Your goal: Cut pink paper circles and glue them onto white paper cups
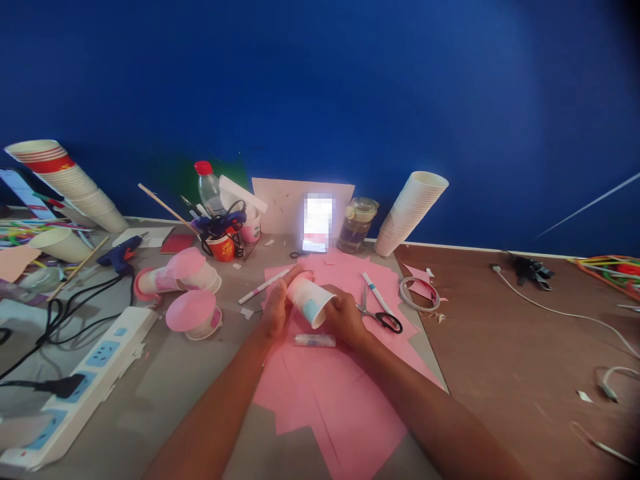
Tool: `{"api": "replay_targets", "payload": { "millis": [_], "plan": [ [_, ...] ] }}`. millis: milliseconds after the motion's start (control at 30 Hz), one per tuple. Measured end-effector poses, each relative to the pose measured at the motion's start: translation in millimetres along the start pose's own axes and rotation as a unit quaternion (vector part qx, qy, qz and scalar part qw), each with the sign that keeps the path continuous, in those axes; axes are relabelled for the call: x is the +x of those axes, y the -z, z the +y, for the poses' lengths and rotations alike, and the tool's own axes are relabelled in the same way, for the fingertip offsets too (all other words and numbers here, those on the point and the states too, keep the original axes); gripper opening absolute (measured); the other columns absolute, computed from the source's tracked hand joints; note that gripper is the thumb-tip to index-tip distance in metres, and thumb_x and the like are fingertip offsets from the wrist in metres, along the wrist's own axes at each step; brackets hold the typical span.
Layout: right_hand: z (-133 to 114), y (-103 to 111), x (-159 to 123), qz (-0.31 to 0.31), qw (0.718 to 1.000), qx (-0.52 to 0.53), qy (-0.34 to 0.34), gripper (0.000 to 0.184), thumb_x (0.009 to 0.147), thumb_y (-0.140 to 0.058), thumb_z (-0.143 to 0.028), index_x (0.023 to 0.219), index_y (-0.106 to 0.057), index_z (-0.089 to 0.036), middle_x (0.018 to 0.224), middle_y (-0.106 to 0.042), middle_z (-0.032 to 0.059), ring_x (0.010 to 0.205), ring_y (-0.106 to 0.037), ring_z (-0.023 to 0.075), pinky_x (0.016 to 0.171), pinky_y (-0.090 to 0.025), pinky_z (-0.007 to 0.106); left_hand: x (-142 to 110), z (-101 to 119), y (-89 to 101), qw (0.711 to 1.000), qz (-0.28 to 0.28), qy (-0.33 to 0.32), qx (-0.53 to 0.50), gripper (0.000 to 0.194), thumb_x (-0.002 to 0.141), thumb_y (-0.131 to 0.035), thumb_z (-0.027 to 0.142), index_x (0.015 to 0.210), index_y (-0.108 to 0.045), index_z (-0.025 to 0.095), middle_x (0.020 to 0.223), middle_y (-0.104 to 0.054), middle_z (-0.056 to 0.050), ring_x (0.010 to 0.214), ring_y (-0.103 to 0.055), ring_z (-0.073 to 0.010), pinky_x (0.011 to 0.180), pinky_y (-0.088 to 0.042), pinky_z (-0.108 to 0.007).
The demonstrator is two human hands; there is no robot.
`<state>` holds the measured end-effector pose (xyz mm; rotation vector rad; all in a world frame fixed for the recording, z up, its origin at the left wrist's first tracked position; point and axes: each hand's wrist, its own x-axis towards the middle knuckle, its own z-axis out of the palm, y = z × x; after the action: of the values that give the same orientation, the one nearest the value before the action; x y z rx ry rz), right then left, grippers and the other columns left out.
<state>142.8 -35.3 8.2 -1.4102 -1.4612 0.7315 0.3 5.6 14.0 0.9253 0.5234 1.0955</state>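
Note:
Between my two hands a white paper cup [311, 301] with a bluish patch on its side lies tilted, its rim toward the lower right. My left hand [278, 308] is closed round the base end, where some pink shows. My right hand [345, 316] grips the rim side, its fingers partly hidden by the cup. Below the cup, a clear glue tube [314, 341] rests on pink paper sheets [340, 407]. Black-handled scissors [383, 319] and a white marker with a blue band [377, 292] lie right of my right hand. Another marker [264, 287] is beside my left hand.
Cups with pink paper discs [193, 310] stand at left, near a power strip [80, 387] and a blue glue gun [120, 255]. Behind are a lit phone [318, 223], a glass jar [358, 225] and a leaning cup stack [411, 213]. A tape roll [419, 294] lies right.

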Motion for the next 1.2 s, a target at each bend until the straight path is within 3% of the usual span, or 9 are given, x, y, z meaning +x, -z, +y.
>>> {"api": "replay_targets", "payload": {
  "millis": [100, 233, 333, 467, 600, 833, 1067, 1200],
  "plan": [
    [5.4, -0.6, -0.7, 0.005, 1.0, 0.015, 0.002, 0.031, 0.075, -0.042, -0.011, 0.093, -0.066, -0.016, 0.082, -0.07, 0.0032, 0.071, -0.063, 0.0169, 0.06, -0.048, 0.024, 3.4, 5.1, 0.3, 0.998, 0.023, 0.004, -0.05, 0.061, 0.079, -0.043, 0.064, 0.124, -0.052, 0.023, 0.127, -0.055, -0.008, 0.114, -0.051, -0.0251, 0.088, -0.042, -0.034],
    [10.5, 0.0, -2.2, 0.033, 0.999, 0.003, 0.031, 0.035, 0.075, -0.042, -0.01, 0.101, -0.064, -0.017, 0.093, -0.07, 0.0044, 0.081, -0.065, 0.0189, 0.067, -0.05, 0.027, 7.9, 9.3, 1.8, 0.994, 0.042, 0.026, -0.092, 0.058, 0.079, -0.045, 0.063, 0.12, -0.054, 0.022, 0.114, -0.063, -0.008, 0.104, -0.058, -0.0246, 0.085, -0.043, -0.036],
    [12.2, 1.9, -2.8, 0.052, 0.992, -0.059, 0.102, 0.039, 0.075, -0.043, -0.011, 0.109, -0.06, -0.018, 0.103, -0.068, 0.0069, 0.09, -0.064, 0.0215, 0.074, -0.049, 0.031, 7.7, 10.1, 2.1, 0.993, 0.044, 0.051, -0.093, 0.052, 0.081, -0.048, 0.058, 0.116, -0.056, 0.02, 0.105, -0.067, -0.008, 0.097, -0.061, -0.0226, 0.082, -0.044, -0.034],
    [13.0, 4.8, -2.8, 0.053, 0.957, -0.17, 0.229, 0.046, 0.076, -0.044, -0.015, 0.121, -0.053, -0.017, 0.104, -0.067, 0.0107, 0.086, -0.062, 0.0244, 0.077, -0.046, 0.038, 3.8, 11.3, 0.4, 0.993, 0.024, 0.07, -0.093, 0.054, 0.077, -0.052, 0.059, 0.111, -0.059, 0.018, 0.112, -0.064, -0.011, 0.102, -0.058, -0.025, 0.084, -0.043, -0.035],
    [10.8, 7.2, -2.5, 0.06, 0.934, -0.195, 0.292, 0.051, 0.078, -0.043, -0.015, 0.128, -0.045, -0.017, 0.103, -0.065, 0.0118, 0.091, -0.06, 0.0251, 0.08, -0.044, 0.04, 1.0, 13.4, -1.3, 0.995, -0.019, 0.055, -0.078, 0.055, 0.071, -0.062, 0.056, 0.109, -0.061, 0.016, 0.116, -0.061, -0.013, 0.105, -0.056, -0.0277, 0.083, -0.043, -0.035],
    [10.2, 8.5, -2.6, 0.055, 0.937, -0.197, 0.283, 0.048, 0.079, -0.045, -0.019, 0.127, -0.047, -0.019, 0.11, -0.064, 0.0113, 0.098, -0.058, 0.0259, 0.085, -0.042, 0.041, -0.6, 16.0, -2.6, 0.997, -0.013, 0.062, -0.034, 0.03, 0.069, -0.07, 0.029, 0.096, -0.066, 0.017, 0.113, -0.063, -0.011, 0.102, -0.056, -0.026, 0.082, -0.042, -0.034],
    [9.2, 8.0, -2.3, 0.069, 0.925, -0.215, 0.307, 0.047, 0.08, -0.045, -0.02, 0.127, -0.047, -0.018, 0.109, -0.063, 0.0117, 0.099, -0.057, 0.0252, 0.093, -0.038, 0.044, -0.6, 14.4, -5.2, 0.998, -0.034, 0.019, -0.055, 0.034, 0.074, -0.063, 0.044, 0.094, -0.066, 0.016, 0.114, -0.063, -0.013, 0.104, -0.055, -0.0277, 0.085, -0.042, -0.038],
    [8.7, 8.1, -2.8, 0.07, 0.92, -0.241, 0.301, 0.046, 0.083, -0.042, -0.02, 0.129, -0.046, -0.019, 0.11, -0.064, 0.0111, 0.099, -0.058, 0.0243, 0.096, -0.036, 0.045, -0.4, 16.5, -8.4, 0.999, -0.007, 0.028, -0.041, 0.021, 0.073, -0.066, 0.031, 0.087, -0.068, 0.016, 0.11, -0.065, -0.012, 0.105, -0.055, -0.0269, 0.088, -0.041, -0.037]
  ]
}}
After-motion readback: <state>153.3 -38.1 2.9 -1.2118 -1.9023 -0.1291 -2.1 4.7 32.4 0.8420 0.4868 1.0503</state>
